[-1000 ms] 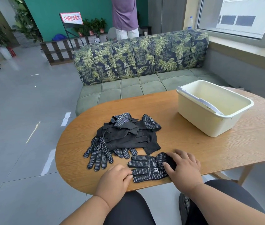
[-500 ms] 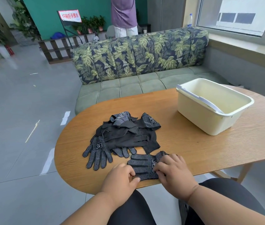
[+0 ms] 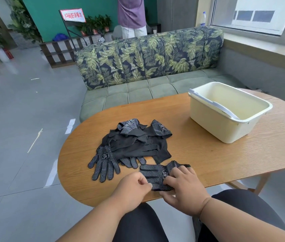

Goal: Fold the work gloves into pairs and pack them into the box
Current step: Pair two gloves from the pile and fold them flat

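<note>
A black dotted work glove (image 3: 155, 173) lies flat near the table's front edge. My left hand (image 3: 134, 186) pinches its fingertip end with curled fingers. My right hand (image 3: 185, 184) rests over its cuff half, fingers spread on the fabric, thumb under the near edge. Behind it sits a heap of several black gloves (image 3: 134, 142), and one dotted glove (image 3: 104, 163) lies spread at the heap's left. A cream plastic box (image 3: 213, 126) with a white handle stands empty at the table's right.
The oval wooden table (image 3: 216, 159) has bare wood between the heap and the box. A leaf-patterned green sofa (image 3: 147, 67) stands behind the table, and a person stands beyond it. My knees are under the front edge.
My left hand moved right onto the glove's fingertips and now pinches them. My right hand slid left from the cuff over the glove's middle. The heap and box stayed put.
</note>
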Motion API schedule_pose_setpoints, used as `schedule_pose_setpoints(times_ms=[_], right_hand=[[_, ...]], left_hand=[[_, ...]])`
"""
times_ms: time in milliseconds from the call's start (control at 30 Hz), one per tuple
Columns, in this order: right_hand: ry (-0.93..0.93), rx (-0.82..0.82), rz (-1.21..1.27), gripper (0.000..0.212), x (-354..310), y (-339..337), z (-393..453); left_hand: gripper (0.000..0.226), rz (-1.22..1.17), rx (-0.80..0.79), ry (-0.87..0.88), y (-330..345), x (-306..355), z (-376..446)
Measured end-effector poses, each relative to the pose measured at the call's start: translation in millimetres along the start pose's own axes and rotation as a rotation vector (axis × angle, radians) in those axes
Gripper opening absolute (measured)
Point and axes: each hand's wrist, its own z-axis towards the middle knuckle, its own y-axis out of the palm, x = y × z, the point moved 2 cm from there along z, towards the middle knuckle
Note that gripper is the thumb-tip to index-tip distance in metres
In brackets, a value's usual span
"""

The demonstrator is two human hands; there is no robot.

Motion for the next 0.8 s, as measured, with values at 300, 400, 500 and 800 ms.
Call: schedule_pose_setpoints(times_ms=[300,400,500,800], right_hand=[[-0.017,0.021,-0.094,0.036,-2.7,3.7,4.3],[-0.025,0.022,-0.094,0.033,-1.7,6.1,3.1],[-0.025,0.023,-0.094,0.032,-1.2,6.5,2.1],[-0.029,0.044,-0.059,0.027,0.2,6.6,0.5]], left_hand=[[0.038,-0.304,-0.151,0.022,6.4,4.0,10.6],[0.028,-0.19,-0.116,0.063,9.1,1.7,17.8],[0.005,-0.124,-0.064,0.06,13.3,2.5,27.1],[0.019,0.175,0.185,-0.066,31.7,14.8,29.7]])
